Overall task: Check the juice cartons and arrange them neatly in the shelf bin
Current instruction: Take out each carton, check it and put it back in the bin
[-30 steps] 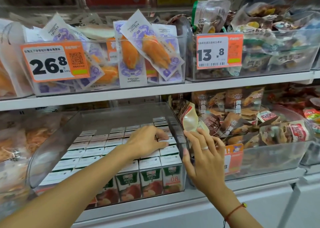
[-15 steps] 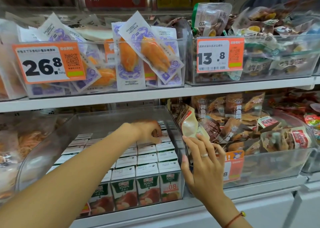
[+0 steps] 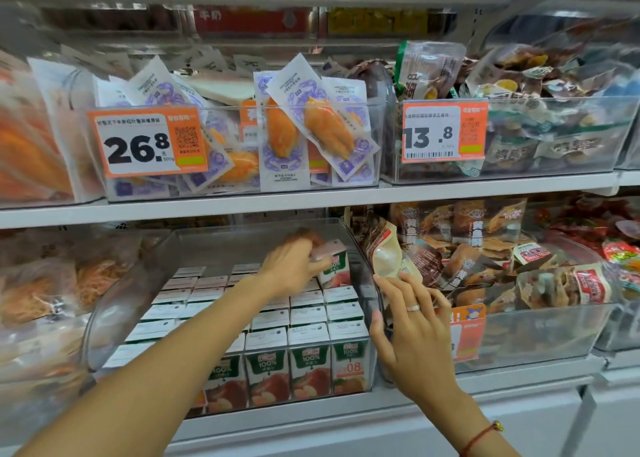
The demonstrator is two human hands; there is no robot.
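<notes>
Left hand (image 3: 294, 266) lifts a juice carton (image 3: 334, 269) from the bin (image 3: 363, 248); right hand (image 3: 412, 325) rests on its edge.

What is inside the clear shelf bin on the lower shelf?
The clear bin holds rows of upright juice cartons. The left hand holds one raised carton at the back. The forearm hides some.

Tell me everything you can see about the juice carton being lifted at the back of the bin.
The lifted carton is a small box of what looks like coated card, with a pale top, a green band marked 100% and red fruit pictured below. It is tilted and raised above the neat rows at the back right of the clear bin. The left hand grips its top; motion blurs the details.
</notes>
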